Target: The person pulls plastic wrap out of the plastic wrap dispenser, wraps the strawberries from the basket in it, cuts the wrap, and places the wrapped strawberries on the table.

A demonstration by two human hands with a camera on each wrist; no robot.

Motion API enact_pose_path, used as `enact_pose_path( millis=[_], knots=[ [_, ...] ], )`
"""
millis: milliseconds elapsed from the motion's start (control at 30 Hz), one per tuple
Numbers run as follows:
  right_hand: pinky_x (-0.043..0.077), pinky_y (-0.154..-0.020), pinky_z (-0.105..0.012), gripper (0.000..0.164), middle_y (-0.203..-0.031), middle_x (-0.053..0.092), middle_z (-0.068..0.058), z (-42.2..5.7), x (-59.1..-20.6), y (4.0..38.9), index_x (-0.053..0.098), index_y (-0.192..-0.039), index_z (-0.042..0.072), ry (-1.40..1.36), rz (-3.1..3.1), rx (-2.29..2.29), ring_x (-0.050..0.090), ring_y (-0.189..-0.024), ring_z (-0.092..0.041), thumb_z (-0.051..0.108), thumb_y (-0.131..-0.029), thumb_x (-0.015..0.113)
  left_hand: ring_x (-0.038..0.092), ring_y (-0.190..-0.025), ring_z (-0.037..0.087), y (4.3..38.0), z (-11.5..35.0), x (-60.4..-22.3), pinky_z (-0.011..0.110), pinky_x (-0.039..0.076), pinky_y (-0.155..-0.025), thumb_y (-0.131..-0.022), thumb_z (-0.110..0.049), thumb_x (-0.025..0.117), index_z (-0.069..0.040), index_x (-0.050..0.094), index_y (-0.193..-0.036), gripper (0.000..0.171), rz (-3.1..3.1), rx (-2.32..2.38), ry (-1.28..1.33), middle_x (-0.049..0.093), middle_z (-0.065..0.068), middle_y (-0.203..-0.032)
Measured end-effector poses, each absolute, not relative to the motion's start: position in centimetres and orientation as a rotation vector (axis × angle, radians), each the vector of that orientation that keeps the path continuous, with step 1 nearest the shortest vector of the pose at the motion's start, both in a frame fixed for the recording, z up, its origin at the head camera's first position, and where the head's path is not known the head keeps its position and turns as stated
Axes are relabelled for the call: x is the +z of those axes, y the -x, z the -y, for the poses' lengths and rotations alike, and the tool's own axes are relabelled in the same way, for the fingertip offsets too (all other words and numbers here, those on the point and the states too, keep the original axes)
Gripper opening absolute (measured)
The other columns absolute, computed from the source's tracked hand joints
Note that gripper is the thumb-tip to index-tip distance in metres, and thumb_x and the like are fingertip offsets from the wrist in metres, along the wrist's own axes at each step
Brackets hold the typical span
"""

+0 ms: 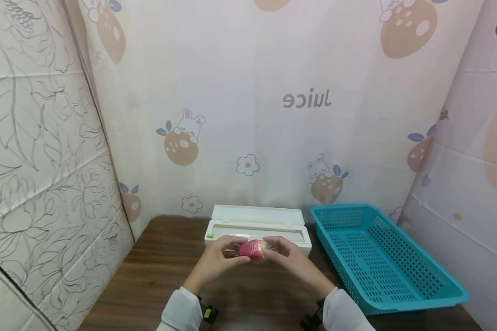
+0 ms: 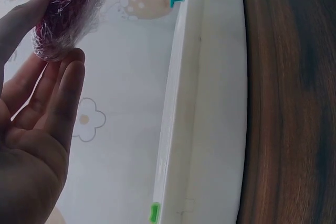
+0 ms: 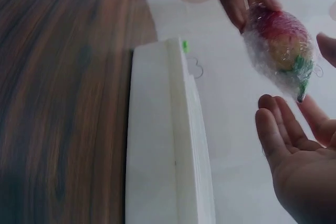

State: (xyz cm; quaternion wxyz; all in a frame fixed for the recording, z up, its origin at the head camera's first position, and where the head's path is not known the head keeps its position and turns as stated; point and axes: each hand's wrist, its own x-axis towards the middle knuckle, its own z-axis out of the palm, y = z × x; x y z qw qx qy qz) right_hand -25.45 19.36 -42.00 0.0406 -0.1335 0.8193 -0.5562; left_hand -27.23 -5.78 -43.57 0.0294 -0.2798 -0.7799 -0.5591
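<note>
A plastic-wrapped fruit (image 1: pixel 252 249), red-pink shading to yellow with a green pointed tip in the right wrist view, is held up before the white box. My left hand (image 1: pixel 218 260) pinches its red end between thumb and fingertips. Around the green tip, my right hand (image 1: pixel 293 258) has its fingers spread and gently bent; in the right wrist view its thumb stands apart from the wrap. Clear film bunches loosely round the fruit (image 3: pixel 283 48). Behind the hands is the long white cling film dispenser (image 1: pixel 300 235), its lid (image 1: pixel 257 214) raised and a green slider (image 1: pixel 210 235) at its left end.
A teal perforated basket (image 1: pixel 414 307) stands at the right of the dark wooden table (image 1: pixel 149 276). Printed cloth (image 1: pixel 248 115) hangs behind the table and along both sides. A strapped black device (image 1: pixel 209 313) sits at the left wrist, another (image 1: pixel 312 318) at the right.
</note>
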Motion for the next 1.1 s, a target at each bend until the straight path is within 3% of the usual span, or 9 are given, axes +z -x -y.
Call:
enact_pose_path(
  millis=[167,433,733,1100],
  knots=[
    [0.052,-0.097,-0.044,0.056,-0.127,0.062,-0.006,-19.7,-42.5,25.2,0.058,-0.136,0.013,0.497,-2.629,-1.67,0.062,-0.113,-0.025,0.036,-0.089,0.077,0.066,-0.102,0.014,27.3,5.9,-43.7,0.029,0.056,-0.088,-0.084,-0.036,0.082,-0.023,0.069,-0.125,0.045,2.406,-1.692,0.868,0.066,-0.006,-0.12],
    [0.05,-0.099,-0.043,0.052,-0.122,0.066,0.005,-20.0,-42.9,24.8,0.063,-0.128,0.022,0.609,-2.788,-1.611,0.062,-0.117,-0.018,0.04,-0.083,0.082,0.067,-0.099,0.012,27.3,5.6,-44.0,0.027,0.055,-0.087,-0.083,-0.035,0.083,-0.025,0.069,-0.121,0.042,2.412,-1.674,0.887,0.069,-0.009,-0.114],
    [0.056,-0.089,-0.036,0.039,-0.112,0.068,0.008,-20.7,-43.9,24.8,0.069,-0.121,0.02,0.931,-2.813,-1.555,0.065,-0.107,-0.015,0.029,-0.085,0.081,0.067,-0.095,0.009,26.8,5.0,-45.0,0.03,0.055,-0.088,-0.082,-0.036,0.083,-0.025,0.07,-0.116,0.038,2.429,-1.588,0.925,0.07,-0.012,-0.105],
    [0.055,-0.09,-0.035,0.038,-0.111,0.065,0.017,-20.7,-45.9,24.2,0.07,-0.12,0.02,0.906,-2.99,-1.279,0.061,-0.106,-0.009,0.038,-0.087,0.079,0.066,-0.093,0.004,26.7,5.2,-46.4,0.029,0.055,-0.087,-0.084,-0.032,0.083,-0.022,0.072,-0.115,0.034,2.617,-1.478,0.947,0.07,-0.015,-0.102]
  ],
)
